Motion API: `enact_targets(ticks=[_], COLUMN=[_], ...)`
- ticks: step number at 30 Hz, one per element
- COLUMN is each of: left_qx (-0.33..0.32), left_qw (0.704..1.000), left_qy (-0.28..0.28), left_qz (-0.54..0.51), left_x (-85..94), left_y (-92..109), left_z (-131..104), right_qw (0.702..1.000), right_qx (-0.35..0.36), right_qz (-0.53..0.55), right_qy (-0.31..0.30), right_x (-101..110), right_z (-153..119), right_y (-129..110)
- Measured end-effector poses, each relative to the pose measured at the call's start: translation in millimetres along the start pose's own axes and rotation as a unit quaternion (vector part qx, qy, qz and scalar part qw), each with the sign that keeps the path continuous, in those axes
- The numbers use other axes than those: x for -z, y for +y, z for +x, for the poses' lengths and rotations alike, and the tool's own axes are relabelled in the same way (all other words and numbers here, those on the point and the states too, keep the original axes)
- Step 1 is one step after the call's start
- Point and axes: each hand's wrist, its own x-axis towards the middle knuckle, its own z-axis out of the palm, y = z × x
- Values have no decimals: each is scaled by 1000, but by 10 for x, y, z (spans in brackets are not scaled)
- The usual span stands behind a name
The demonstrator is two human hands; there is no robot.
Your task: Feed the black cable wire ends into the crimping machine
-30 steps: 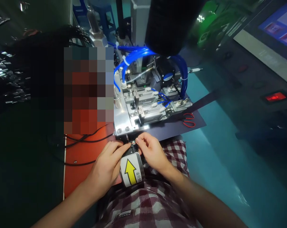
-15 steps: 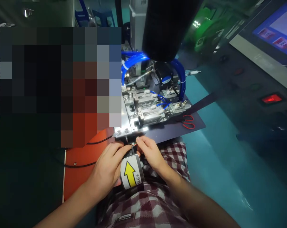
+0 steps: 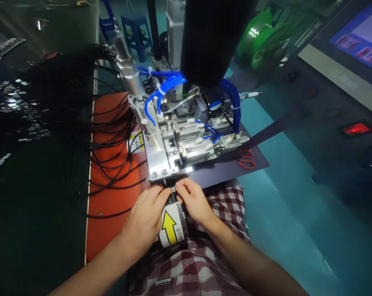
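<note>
My left hand is closed at the front edge of the metal machine, its thumb and fingers pinched at a tiny piece too small to name. Close beside it on the right, my right hand also pinches at that spot, fingertips nearly meeting the left ones. A small shiny connector-like part shows between the fingertips. Just below the hands is a white label with a yellow arrow. Black cables run over the orange surface left of my left hand.
Blue air tubes arch over the machine's cylinders. Red-handled scissors lie on the dark plate at the right. A control panel with a lit red switch stands at the far right. A heap of black cables hangs at the left.
The blurred patch over the left side is gone, so the cables and machine column there now show. Both hands have stayed nearly in place, still pinching, with the fingertips slightly shifted.
</note>
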Motion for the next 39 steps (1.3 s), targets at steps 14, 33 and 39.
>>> enact_targets(ticks=[14,33,39], left_qx=[182,180,185], left_qw=[973,966,963], left_qy=[51,55,52], left_qz=[134,175,190], left_x=[45,4,17], left_y=[30,-14,16], left_z=[-895,-834,-858], right_qw=[999,996,995], right_qx=[-14,7,-12], right_qz=[32,28,31], right_qy=[-39,82,94], right_x=[17,313,427], right_z=[-6,-91,-159], right_y=[37,133,212])
